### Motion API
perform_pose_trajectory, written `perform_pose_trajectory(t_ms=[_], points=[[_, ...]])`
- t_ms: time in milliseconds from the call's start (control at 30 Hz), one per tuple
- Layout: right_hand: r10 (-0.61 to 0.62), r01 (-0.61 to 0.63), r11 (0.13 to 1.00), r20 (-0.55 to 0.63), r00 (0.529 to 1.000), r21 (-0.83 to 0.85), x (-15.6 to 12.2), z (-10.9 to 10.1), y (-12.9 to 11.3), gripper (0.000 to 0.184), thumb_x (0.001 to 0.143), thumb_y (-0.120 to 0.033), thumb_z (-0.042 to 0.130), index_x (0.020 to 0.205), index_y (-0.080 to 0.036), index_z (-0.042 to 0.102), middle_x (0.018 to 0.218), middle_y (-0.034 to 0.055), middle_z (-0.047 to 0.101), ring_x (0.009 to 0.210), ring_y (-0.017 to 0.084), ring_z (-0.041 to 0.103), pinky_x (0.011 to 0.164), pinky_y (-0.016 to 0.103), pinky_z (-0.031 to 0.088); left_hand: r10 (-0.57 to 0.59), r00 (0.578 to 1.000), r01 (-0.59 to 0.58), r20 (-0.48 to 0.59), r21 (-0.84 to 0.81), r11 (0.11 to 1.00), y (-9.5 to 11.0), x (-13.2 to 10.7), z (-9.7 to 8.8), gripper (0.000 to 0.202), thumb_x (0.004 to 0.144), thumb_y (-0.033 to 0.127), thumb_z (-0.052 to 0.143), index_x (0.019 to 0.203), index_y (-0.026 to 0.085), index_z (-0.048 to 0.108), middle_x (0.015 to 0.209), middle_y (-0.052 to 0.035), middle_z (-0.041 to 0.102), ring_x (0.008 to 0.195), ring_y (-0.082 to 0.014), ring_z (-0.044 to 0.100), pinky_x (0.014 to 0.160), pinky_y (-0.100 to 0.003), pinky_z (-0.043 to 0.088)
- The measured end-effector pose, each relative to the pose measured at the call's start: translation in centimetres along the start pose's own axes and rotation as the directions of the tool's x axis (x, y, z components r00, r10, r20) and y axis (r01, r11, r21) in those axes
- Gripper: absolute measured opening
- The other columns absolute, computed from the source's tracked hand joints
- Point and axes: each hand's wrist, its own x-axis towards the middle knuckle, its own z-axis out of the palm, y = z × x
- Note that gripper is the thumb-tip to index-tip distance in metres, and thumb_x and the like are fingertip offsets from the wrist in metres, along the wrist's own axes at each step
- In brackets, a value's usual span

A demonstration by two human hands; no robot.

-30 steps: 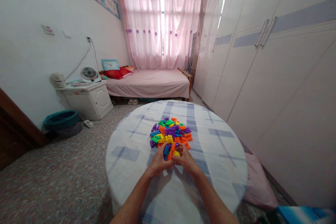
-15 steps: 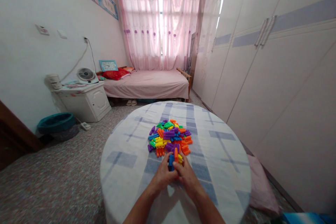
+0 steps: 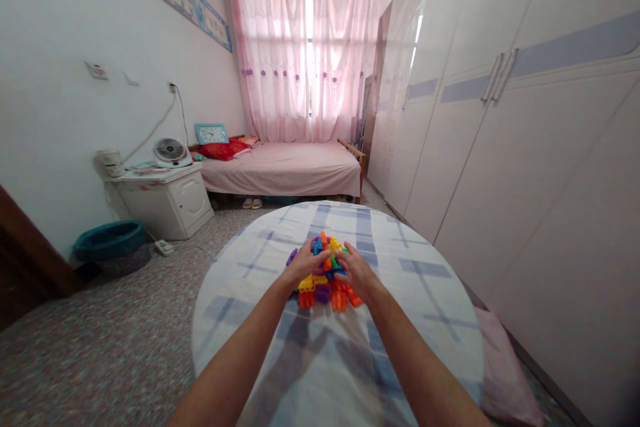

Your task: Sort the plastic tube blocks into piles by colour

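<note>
A heap of small plastic building pieces (image 3: 324,288) in orange, purple, yellow, green and blue lies in the middle of a round table with a blue-checked white cloth (image 3: 410,293). Both my hands are raised just above the heap, fingertips meeting. My left hand (image 3: 305,265) and my right hand (image 3: 354,268) are each closed on a small joined cluster of pieces (image 3: 326,251), orange, blue and yellow, held between them. Much of the heap is hidden under my hands.
Tall white wardrobes (image 3: 525,147) line the right wall. A pink-covered bed (image 3: 285,170) stands under pink curtains at the far end. A white cabinet (image 3: 165,200) with a small fan stands at left, a teal basin (image 3: 107,240) beside it. A pink cushion (image 3: 505,373) lies on the floor at right.
My hands moved forward from the near edge of the heap to above its middle, carrying the joined pieces. The camera view shifted slightly.
</note>
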Motion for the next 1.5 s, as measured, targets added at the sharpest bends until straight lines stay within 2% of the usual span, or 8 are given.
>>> perform_pose_trajectory(t_ms=[200,333,433,500,833,1067,1267,1500], points=[[0.047,-0.066,0.995,-0.236,0.971,-0.077,-2.0,-4.3,5.2,0.052,0.071,-0.039,0.051,0.119,-0.018,0.052,0.120,0.0105,0.058,0.106,0.024,0.057,0.087,0.038,0.047,0.242,0.946,-0.150,-0.216,0.372,0.916,-5.1,-0.7,-2.9,0.052,0.072,0.037,0.061,0.117,0.013,0.053,0.119,-0.0138,0.056,0.107,-0.0261,0.056,0.088,-0.038,0.048],[-0.026,-0.096,0.949,-0.377,0.926,-0.300,-5.2,-6.6,10.1,0.044,0.072,-0.036,0.047,0.111,-0.016,0.057,0.113,0.0125,0.061,0.101,0.025,0.059,0.090,0.040,0.046,0.306,0.857,-0.076,-0.414,0.486,0.871,-9.7,-2.9,-3.7,0.043,0.082,0.041,0.044,0.112,0.013,0.055,0.115,-0.0142,0.057,0.112,-0.0255,0.053,0.097,-0.043,0.043],[-0.199,0.029,0.871,-0.298,0.934,-0.491,-7.3,-6.8,12.3,0.040,0.077,-0.030,0.042,0.111,-0.016,0.057,0.111,0.0117,0.062,0.102,0.023,0.059,0.091,0.036,0.046,0.330,0.801,-0.006,-0.499,0.545,0.838,-12.5,-4.2,-3.6,0.043,0.085,0.041,0.038,0.112,0.012,0.055,0.119,-0.0158,0.055,0.118,-0.0263,0.049,0.103,-0.045,0.038],[-0.306,0.149,0.795,-0.176,0.936,-0.588,-8.2,-6.3,12.8,0.036,0.079,-0.027,0.041,0.110,-0.018,0.058,0.111,0.0101,0.062,0.104,0.022,0.057,0.094,0.036,0.043,0.339,0.804,-0.001,-0.489,0.568,0.823,-13.5,-4.8,-3.3,0.041,0.086,0.038,0.037,0.114,0.014,0.054,0.122,-0.0139,0.055,0.120,-0.0248,0.048,0.104,-0.044,0.037],[-0.346,0.259,0.667,0.018,0.938,-0.699,-8.4,-6.3,12.7,0.031,0.080,-0.021,0.044,0.103,-0.023,0.063,0.109,0.0073,0.063,0.105,0.023,0.056,0.095,0.040,0.042,0.286,0.860,-0.008,-0.423,0.549,0.836,-13.3,-5.3,-2.8,0.033,0.086,0.037,0.039,0.107,0.020,0.058,0.110,-0.0075,0.062,0.106,-0.0223,0.057,0.096,-0.041,0.044],[-0.288,0.226,0.737,0.007,0.958,-0.637,-8.2,-6.6,12.9,0.027,0.077,-0.028,0.048,0.096,-0.023,0.067,0.106,0.0078,0.066,0.102,0.025,0.058,0.094,0.041,0.044,0.336,0.740,-0.030,-0.582,0.471,0.882,-12.5,-3.2,-4.3,0.038,0.084,0.040,0.041,0.107,0.016,0.058,0.117,-0.0114,0.057,0.116,-0.0241,0.050,0.104,-0.043,0.038],[-0.113,0.057,0.872,-0.086,0.990,-0.486,-4.8,-8.7,10.6,0.037,0.081,-0.043,0.045,0.106,-0.023,0.063,0.107,0.0073,0.066,0.097,0.023,0.062,0.080,0.034,0.051,0.243,0.742,0.036,-0.625,0.398,0.917,-12.0,1.9,-5.4,0.039,0.082,0.040,0.039,0.101,0.014,0.061,0.112,-0.0136,0.061,0.115,-0.0262,0.052,0.104,-0.044,0.037],[-0.168,0.079,0.797,-0.094,0.981,-0.599,6.4,-11.1,10.7,0.060,0.078,-0.052,0.040,0.119,-0.011,0.055,0.122,0.0153,0.057,0.112,0.026,0.054,0.092,0.038,0.045,0.181,0.836,-0.080,-0.518,0.210,0.974,-13.1,2.3,-3.4,0.046,0.089,0.047,0.033,0.113,0.017,0.058,0.115,-0.0076,0.063,0.110,-0.0209,0.057,0.101,-0.038,0.040]])
